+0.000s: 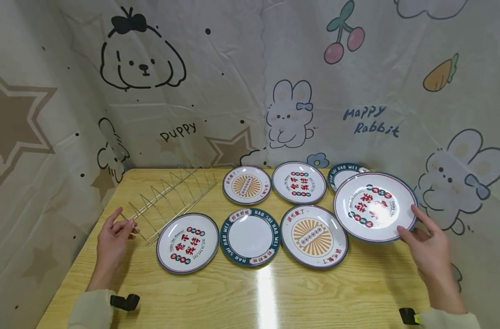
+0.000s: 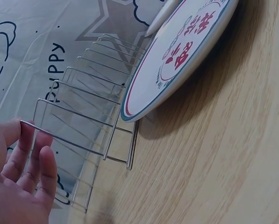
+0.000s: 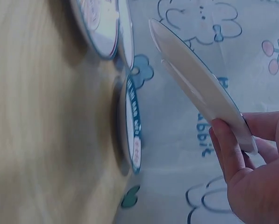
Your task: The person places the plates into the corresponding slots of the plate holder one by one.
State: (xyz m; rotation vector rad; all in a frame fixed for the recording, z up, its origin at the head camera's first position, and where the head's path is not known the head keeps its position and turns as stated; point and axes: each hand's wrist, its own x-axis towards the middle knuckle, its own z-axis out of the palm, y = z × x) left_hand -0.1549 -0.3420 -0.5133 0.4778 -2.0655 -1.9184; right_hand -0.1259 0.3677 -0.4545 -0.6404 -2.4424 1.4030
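Note:
My right hand (image 1: 431, 244) grips the rim of a white plate (image 1: 367, 224) with red lettering and a dark edge. This plate is tilted and held up off the table, as its underside (image 3: 200, 88) shows in the right wrist view. At the left, my left hand (image 1: 116, 237) pinches the near end wire of a metal wire plate rack (image 1: 153, 201) between thumb and fingers. The rack's slots hold no plates. Closest to the rack lies another red-lettered plate (image 1: 187, 265), whose rim overlaps it in the left wrist view.
On the wooden table (image 1: 316, 297), plates lie in two rows: a green-rimmed plate (image 1: 250, 237), an orange sunburst plate (image 1: 291, 256), and at the back a smaller sunburst plate (image 1: 233, 194), a red-lettered plate (image 1: 283, 189) and a green-rimmed plate (image 1: 338, 170). A printed curtain (image 1: 233, 59) hangs behind.

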